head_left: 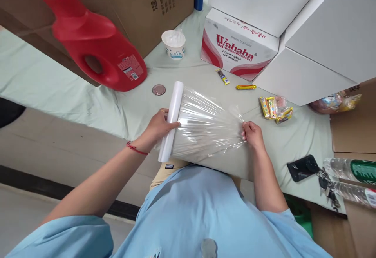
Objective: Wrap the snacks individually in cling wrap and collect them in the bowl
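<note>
My left hand [161, 126] is closed around a white roll of plastic wrap [175, 107], its thumb lying across the front of the roll. From the roll a clear sheet of plastic film [205, 122] stretches to the right in long creases. The film's free end is bunched in the closed fingers of my right hand [252, 133]. Both hands are above the cloth-covered table, near its front edge. A round brown disc [159, 89] lies just beyond the left end of the roll.
A red jug [108, 50] stands left, beside a cardboard box [129, 3]. Further back are a paper cup [174, 48] and a Wahaha carton [237, 46]. Wrapped snacks [273, 108] lie right, with a phone [303, 168], keys [326, 183] and plastic bottles [340, 168] nearer the right edge.
</note>
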The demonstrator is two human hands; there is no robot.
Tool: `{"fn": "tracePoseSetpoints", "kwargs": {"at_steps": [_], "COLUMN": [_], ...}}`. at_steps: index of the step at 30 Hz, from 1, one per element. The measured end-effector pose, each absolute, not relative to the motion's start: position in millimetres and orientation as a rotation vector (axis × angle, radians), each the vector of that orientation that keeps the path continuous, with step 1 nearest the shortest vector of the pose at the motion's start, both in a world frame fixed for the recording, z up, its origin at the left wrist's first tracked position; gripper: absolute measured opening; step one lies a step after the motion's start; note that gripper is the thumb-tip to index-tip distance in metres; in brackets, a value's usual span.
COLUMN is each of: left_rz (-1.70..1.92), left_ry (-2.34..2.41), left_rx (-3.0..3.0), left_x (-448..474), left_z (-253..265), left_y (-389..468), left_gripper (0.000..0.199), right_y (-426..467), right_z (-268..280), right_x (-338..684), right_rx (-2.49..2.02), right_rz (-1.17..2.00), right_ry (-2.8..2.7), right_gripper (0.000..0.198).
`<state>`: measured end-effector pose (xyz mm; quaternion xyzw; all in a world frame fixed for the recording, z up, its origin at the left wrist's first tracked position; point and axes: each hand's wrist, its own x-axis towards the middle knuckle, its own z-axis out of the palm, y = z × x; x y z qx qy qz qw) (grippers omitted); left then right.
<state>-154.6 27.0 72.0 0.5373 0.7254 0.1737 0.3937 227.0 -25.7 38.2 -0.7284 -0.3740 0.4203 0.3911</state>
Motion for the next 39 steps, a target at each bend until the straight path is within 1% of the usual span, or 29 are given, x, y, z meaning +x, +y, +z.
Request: {"fn": "tracePoseSetpoints", "kwargs": {"at_steps": [2,5,7,11,17,22,24,27,29,31,34,39], "left_rz": [0.453,0.41,0.401,0.438,0.32,0.234,0.268,0.465,0.635,0.733,0.669,0.48], "left_ry": [1.865,1.897,1.92,1.898,1.985,2.05,2.09,2.129,2.066,1.882,1.51,1.376], "left_rx": [1.338,1.422,1.462,1.412,1.672,1.813,1.901,2.041,2.128,2.212,2.317,2.33], "left_x": [-162.1,-169.6,-173.2,-178.4,-173.1,-168.1,-166.9,-159.3,-146.6,-127.4,-92.8,-54.6], "left_z": [70.8,67.5,64.6,59.5,59.9,60.9,62.1,66.7,69.3,68.3,57.9,32.4], "left_y": [35.7,45.0,47.8,47.7,43.3,42.3,39.5,26.9,12.7,-3.2,-21.9,-33.6], "left_gripper": [0.058,0.048,0.046,0.049,0.06,0.055,0.053,0.054,0.05,0.043,0.04,0.052], "right_y": [-21.8,-16.5,-13.8,-11.2,-12.6,-16.8,-18.0,-17.9,-16.8,-15.6,-15.2,-23.0], "right_z": [34.3,30.6,29.7,30.3,31.6,29.8,28.0,24.2,21.8,20.3,20.6,23.3], "right_x": [223.0,217.6,215.8,215.6,212.0,207.4,206.7,207.1,207.9,208.4,208.2,215.3], "right_rx": [-1.863,-1.892,-1.905,-1.925,-1.964,-1.951,-1.929,-1.885,-1.854,-1.834,-1.845,-1.864], "right_rz": [1.078,1.048,1.02,1.026,1.026,1.056,1.08,1.132,1.167,1.189,1.197,1.224], "right_ry": [-0.952,-0.984,-1.025,-1.041,-1.079,-1.096,-1.086,-1.006,-0.957,-0.935,-0.922,-0.982], "right_gripper": [0.041,0.041,0.04,0.038,0.035,0.039,0.04,0.041,0.043,0.045,0.047,0.051]}}
